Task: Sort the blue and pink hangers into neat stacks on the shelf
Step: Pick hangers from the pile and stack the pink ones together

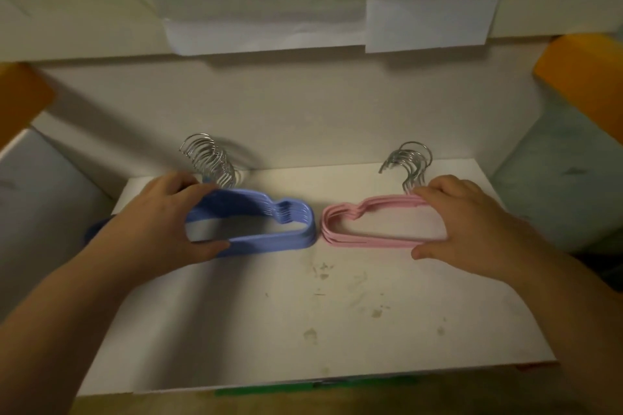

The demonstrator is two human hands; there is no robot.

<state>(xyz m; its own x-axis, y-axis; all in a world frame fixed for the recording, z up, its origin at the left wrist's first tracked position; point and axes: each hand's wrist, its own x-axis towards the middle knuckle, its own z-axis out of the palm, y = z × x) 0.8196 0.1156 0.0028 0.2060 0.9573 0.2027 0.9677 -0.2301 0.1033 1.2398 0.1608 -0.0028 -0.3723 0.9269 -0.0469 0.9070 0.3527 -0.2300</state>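
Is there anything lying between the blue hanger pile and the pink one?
Nothing: in the head view only a narrow strip of bare white shelf separates the blue hangers from the pink hangers.

Dim, soft, wide-angle edge distortion

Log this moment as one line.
left hand grips blue hangers | right hand grips pink hangers | both stacks on shelf

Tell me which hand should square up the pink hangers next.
Right. The right hand already holds the pink hangers at their right end, while the left hand grips the blue hangers beside them on the shelf.
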